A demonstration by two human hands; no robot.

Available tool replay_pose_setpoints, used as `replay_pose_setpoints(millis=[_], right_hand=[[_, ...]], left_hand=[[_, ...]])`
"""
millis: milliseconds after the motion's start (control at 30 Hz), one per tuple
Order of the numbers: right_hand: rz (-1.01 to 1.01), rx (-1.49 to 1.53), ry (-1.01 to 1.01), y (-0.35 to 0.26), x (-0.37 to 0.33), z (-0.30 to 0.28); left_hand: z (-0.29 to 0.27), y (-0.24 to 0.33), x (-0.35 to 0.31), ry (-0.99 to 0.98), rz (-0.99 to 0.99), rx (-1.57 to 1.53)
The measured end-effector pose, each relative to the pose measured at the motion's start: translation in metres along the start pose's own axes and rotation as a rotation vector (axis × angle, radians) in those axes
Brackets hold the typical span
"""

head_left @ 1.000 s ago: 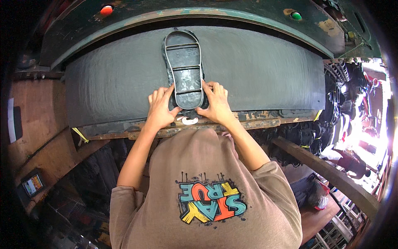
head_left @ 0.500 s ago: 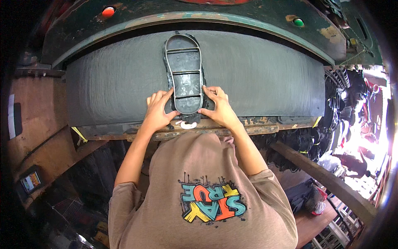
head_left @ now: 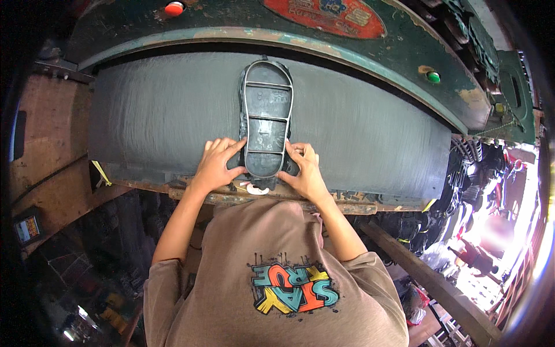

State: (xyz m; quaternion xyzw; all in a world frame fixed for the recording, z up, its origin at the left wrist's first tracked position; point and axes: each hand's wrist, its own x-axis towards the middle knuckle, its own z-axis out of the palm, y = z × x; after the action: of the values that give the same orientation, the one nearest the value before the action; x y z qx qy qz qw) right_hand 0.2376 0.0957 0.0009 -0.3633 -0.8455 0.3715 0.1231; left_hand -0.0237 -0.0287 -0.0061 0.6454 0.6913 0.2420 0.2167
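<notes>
Sole-shaped frame (head_left: 268, 118), w/ pale rim & 3 crossbars, lies flat on dark sheet (head_left: 358, 127), approx. mid L–R, rounded near end close to sheet's near edge, far end just short of sheet's far edge. L hand (head_left: 216, 166) is part-open: thumb & forefinger spread, tips on frame's L side at the near end, other fingers curled. R hand (head_left: 305, 172) mirrors it on R side, same part-open spread, so frame's held btwn the two. Vs 1 s ago: grip & hand pos. on frame abt the same; whole scene sits lower & turned a bit clockwise, sheet & machine incl., so looks like mostly the view shifting. Red oval plate (head_left: 324, 16) on the green machine beam (head_left: 231, 20) at far side now shows well; 1 s ago it's out of view. Dark strip (head_left: 264, 183) at frame's near end sticks out more than 1 s ago, now partly over white ring (head_left: 254, 189) on tabletop (head_left: 341, 206) edge, near side. Red button (head_left: 174, 8) far L & green button (head_left: 433, 76) far R, both on beam, look unchanged.
</notes>
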Motion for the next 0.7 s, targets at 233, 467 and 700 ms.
replay_pose_setpoints(millis=[233, 467, 700], right_hand=[[0.042, 0.033, -0.023, -0.002, 0.004, -0.013], [0.005, 0.002, -0.081, 0.006, 0.017, -0.023], [-0.025, 0.000, -0.057, 0.000, 0.004, -0.022]], left_hand=[[-0.001, 0.004, 0.006, 0.035, 0.034, 0.007], [0.006, 0.010, 0.010, 0.029, 0.000, 0.021], [0.003, 0.018, 0.000, 0.057, 0.006, -0.016]])
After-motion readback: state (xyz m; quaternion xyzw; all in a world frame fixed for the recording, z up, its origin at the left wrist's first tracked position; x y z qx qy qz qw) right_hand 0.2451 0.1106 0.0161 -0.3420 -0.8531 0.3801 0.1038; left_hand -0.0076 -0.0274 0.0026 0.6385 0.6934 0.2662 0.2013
